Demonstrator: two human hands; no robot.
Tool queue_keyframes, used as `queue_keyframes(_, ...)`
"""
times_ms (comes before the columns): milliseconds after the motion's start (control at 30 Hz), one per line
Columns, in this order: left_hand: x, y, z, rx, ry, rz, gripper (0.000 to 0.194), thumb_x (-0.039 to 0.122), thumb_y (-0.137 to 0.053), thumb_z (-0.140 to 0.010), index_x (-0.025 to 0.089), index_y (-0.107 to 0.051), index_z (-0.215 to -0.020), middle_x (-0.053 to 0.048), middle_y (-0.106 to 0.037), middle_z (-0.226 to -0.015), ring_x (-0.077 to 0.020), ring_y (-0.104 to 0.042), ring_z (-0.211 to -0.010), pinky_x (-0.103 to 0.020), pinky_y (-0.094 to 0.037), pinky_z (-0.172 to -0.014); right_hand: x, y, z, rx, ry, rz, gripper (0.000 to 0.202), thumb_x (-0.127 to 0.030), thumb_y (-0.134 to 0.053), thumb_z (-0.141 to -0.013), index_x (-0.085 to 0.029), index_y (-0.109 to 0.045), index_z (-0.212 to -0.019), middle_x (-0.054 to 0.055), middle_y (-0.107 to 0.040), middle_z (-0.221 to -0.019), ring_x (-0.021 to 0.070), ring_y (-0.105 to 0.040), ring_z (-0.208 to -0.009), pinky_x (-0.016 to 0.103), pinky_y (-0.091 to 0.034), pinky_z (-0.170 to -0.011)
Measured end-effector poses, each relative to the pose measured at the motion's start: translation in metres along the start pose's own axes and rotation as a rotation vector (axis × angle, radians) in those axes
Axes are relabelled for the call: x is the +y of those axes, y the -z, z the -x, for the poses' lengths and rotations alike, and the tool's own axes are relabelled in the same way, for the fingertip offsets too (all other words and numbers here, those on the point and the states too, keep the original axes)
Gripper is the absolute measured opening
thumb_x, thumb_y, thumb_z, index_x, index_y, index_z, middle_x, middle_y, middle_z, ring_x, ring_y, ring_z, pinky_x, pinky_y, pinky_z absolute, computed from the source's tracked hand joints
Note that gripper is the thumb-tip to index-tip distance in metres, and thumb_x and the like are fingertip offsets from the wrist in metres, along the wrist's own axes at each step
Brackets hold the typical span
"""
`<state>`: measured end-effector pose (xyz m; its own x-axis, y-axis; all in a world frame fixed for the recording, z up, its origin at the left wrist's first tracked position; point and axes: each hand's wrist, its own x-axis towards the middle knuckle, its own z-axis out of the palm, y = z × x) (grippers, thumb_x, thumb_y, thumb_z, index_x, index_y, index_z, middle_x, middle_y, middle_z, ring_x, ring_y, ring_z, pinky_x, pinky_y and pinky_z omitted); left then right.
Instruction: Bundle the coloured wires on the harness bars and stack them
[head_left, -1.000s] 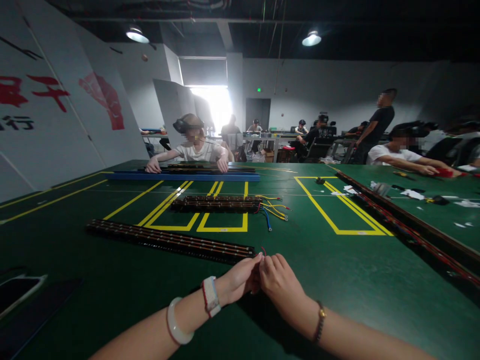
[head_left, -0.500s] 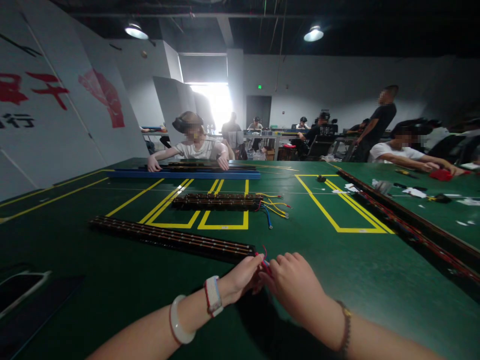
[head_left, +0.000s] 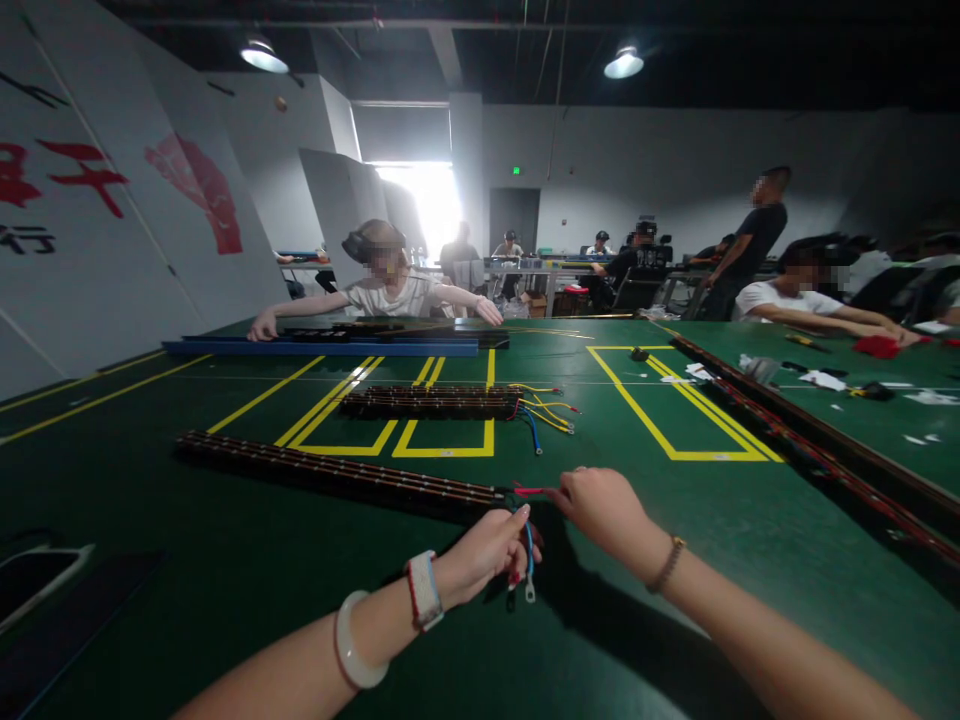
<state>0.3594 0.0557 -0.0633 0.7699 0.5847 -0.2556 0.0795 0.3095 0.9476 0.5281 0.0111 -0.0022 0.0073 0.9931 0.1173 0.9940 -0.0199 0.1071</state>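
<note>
A long black strip with rows of copper-coloured lines (head_left: pixel 337 473) lies slantwise on the green table, its right end at my hands. From that end a red wire (head_left: pixel 529 491) runs to my right hand (head_left: pixel 606 515), whose fingers pinch it and draw it out fairly straight. Just below the strip's end, my left hand (head_left: pixel 484 553) is closed around the wire bundle. A blue wire (head_left: pixel 530 545) hangs down beside its fingers, tipped with a metal lug (head_left: pixel 530 592). Other wire ends under my left fingers are partly hidden.
Beyond lies a shorter strip bundle (head_left: pixel 431 402) with yellow, red and blue wires. A co-worker (head_left: pixel 390 285) reaches over a blue channel (head_left: pixel 322 346) at the far edge. Long strips with red wires (head_left: pixel 795 455) run along the right. A dark flat device (head_left: pixel 45 580) lies near left.
My right hand has moved away from my left, pulling the red wire out to the right. The blue wire now hangs down in view. Across the table, the co-worker's arms have spread and the blue channel shifted left.
</note>
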Motion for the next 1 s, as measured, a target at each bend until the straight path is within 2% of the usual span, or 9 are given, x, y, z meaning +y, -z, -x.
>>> queue_keyframes(300,0.002,0.001,0.001,0.004,-0.002,0.008,0.049,0.061,-0.048,-0.081,0.011,-0.049,-0.084,-0.001,-0.058,-0.071,-0.0037,-0.045,-0.043,-0.019,-0.033,-0.042,0.019,-0.036,-0.022,-0.097,-0.066,-0.274,0.041,-0.048,-0.045,-0.091,-0.019,-0.068,-0.075,0.007,-0.066,-0.07,0.0165,-0.06,-0.061,0.024,-0.03,-0.049)
queue_keyframes(400,0.002,0.0,0.002,0.012,0.006,0.025,0.049,0.061,-0.049,-0.08,0.012,-0.049,-0.084,-0.002,-0.06,-0.072,-0.0039,-0.046,-0.044,-0.019,-0.033,-0.043,0.02,-0.049,-0.024,-0.094,-0.056,-0.298,0.042,-0.05,-0.045,-0.09,-0.018,-0.068,-0.074,0.006,-0.065,-0.069,0.0152,-0.058,-0.059,0.024,-0.029,-0.05)
queue_keyframes(467,0.002,0.0,0.003,0.008,0.015,0.035,0.049,0.06,-0.049,-0.081,0.011,-0.05,-0.085,-0.003,-0.062,-0.074,-0.0035,-0.046,-0.044,-0.018,-0.032,-0.042,0.02,-0.057,-0.025,-0.033,-0.021,-0.289,0.041,-0.049,-0.046,-0.091,-0.018,-0.068,-0.075,0.006,-0.065,-0.073,0.0155,-0.059,-0.065,0.025,-0.032,-0.053)
queue_keyframes(567,0.003,-0.001,0.005,-0.004,0.029,0.035,0.049,0.058,-0.047,-0.083,0.009,-0.053,-0.087,-0.007,-0.065,-0.078,-0.0029,-0.045,-0.043,-0.017,-0.03,-0.04,0.019,-0.066,-0.026,0.125,0.058,-0.263,0.036,-0.046,-0.047,-0.091,-0.019,-0.067,-0.08,0.006,-0.064,-0.082,0.0166,-0.057,-0.076,0.025,-0.036,-0.063)
queue_keyframes(633,0.005,-0.001,0.006,-0.006,0.042,0.038,0.049,0.056,-0.048,-0.084,0.009,-0.054,-0.091,-0.01,-0.066,-0.084,-0.0034,-0.048,-0.044,-0.017,-0.032,-0.04,0.018,-0.07,-0.027,0.207,0.109,-0.258,0.031,-0.043,-0.047,-0.092,-0.021,-0.068,-0.086,0.005,-0.064,-0.084,0.0169,-0.056,-0.081,0.027,-0.036,-0.069)
queue_keyframes(833,0.009,0.002,0.008,-0.063,0.081,0.069,0.043,0.048,-0.051,-0.085,0.012,-0.054,-0.108,-0.012,-0.064,-0.104,-0.0056,-0.057,-0.056,-0.018,-0.043,-0.049,0.019,-0.077,-0.026,0.301,0.16,-0.293,0.023,-0.036,-0.049,-0.093,-0.023,-0.068,-0.09,0.004,-0.063,-0.081,0.017,-0.053,-0.081,0.029,-0.033,-0.073)
queue_keyframes(900,0.009,0.002,0.007,-0.066,0.073,0.032,0.043,0.049,-0.049,-0.086,0.011,-0.054,-0.105,-0.01,-0.065,-0.095,-0.0044,-0.054,-0.051,-0.018,-0.041,-0.047,0.021,-0.079,-0.026,0.308,0.159,-0.326,0.022,-0.035,-0.05,-0.092,-0.023,-0.068,-0.09,0.004,-0.063,-0.082,0.0164,-0.053,-0.08,0.028,-0.033,-0.072)
queue_keyframes(1000,0.013,0.002,0.008,-0.044,0.051,-0.102,0.045,0.054,-0.045,-0.086,0.01,-0.055,-0.092,-0.002,-0.06,-0.074,-0.001,-0.038,-0.037,-0.017,-0.028,-0.038,0.022,-0.083,-0.027,0.323,0.17,-0.352,0.022,-0.035,-0.05,-0.092,-0.022,-0.068,-0.09,0.004,-0.062,-0.083,0.0165,-0.053,-0.08,0.028,-0.033,-0.072)
